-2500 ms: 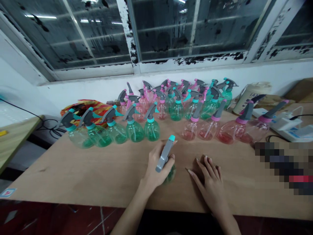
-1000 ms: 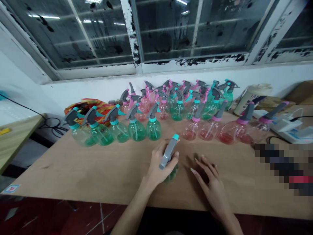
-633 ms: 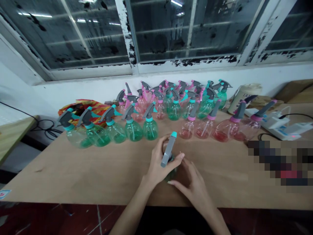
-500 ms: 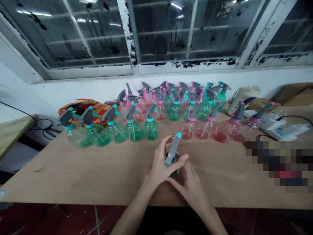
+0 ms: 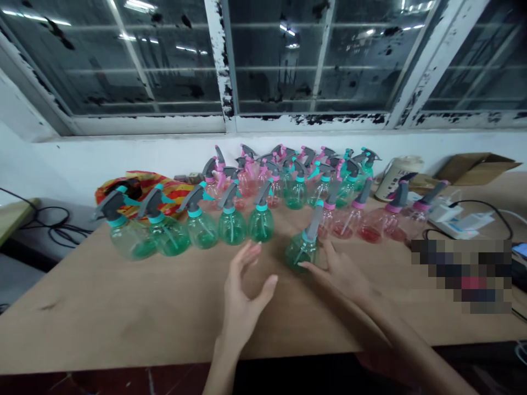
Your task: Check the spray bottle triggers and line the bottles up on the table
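A green spray bottle [image 5: 297, 253] with a grey trigger head and turquoise collar stands near the middle of the table, tilted a little. My right hand [image 5: 346, 274] grips it from the right, the thumb across its near side; the other fingers are partly hidden. My left hand [image 5: 244, 296] is open and apart from it, fingers curved and holding nothing. To the left, a row of green spray bottles [image 5: 233, 227] lines the table. Just behind the gripped bottle and to its right stand several pink spray bottles [image 5: 370, 226] with red liquid.
More pink and green bottles [image 5: 295, 192] crowd against the wall. A red and yellow bag [image 5: 158, 184] lies at the back left. At the right are a white canister [image 5: 397, 178], a cardboard box [image 5: 477, 167], a white power strip [image 5: 461, 222] with cables, and a blurred-out patch.
The green bottle has moved forward from between both hands. My left hand has let go and moved left; my right hand has gone forward and right with the bottle. The view has shifted slightly.
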Available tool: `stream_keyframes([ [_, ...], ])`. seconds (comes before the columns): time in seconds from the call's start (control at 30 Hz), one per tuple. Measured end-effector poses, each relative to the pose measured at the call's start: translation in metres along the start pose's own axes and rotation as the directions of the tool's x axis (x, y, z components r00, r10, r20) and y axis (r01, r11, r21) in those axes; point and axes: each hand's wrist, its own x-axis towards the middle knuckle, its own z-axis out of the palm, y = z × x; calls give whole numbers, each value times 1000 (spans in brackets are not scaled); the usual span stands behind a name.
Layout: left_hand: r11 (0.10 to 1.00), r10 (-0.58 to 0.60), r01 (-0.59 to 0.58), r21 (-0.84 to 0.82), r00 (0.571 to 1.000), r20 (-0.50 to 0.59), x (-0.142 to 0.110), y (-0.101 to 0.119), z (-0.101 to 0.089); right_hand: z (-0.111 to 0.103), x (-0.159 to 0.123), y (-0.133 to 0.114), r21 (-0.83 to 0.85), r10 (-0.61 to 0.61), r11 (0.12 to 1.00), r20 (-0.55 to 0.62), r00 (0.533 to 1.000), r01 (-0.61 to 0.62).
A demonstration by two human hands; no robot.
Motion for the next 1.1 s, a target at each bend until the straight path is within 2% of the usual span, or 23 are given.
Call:
stream_keyframes([
  [0.1, 996, -58, 46, -78, 985, -162, -5, -1, -18, -1, 28, -3, -159, -75, 985, -56, 996, 66],
  [0.17, 992, -81, 54, -111, 965, -248, -6, 2, -26, -1, 43, -8, -229, -76, 971, -57, 995, 61],
  [0.3, 993, -86, 54, -105, 943, -322, -6, 8, -35, 2, 65, -17, -264, -34, 964, -59, 998, 17],
  [0.43, 990, -120, 89, -111, 943, -311, -8, 6, -37, 5, 79, -23, -289, 13, 957, -58, 998, -29],
  [0.63, 982, -188, 183, -43, 942, -279, -11, 3, -30, 7, 91, -28, -307, 75, 948, -32, 997, -82],
  [0.83, 956, -292, 293, -25, 937, -191, -13, -2, -22, 8, 93, -32, -274, 90, 957, -17, 996, -91],
  [1.1, 910, -405, 410, 57, 911, -73, -14, -3, -13, 8, 90, -40, -207, 119, 971, -19, 993, -120],
])
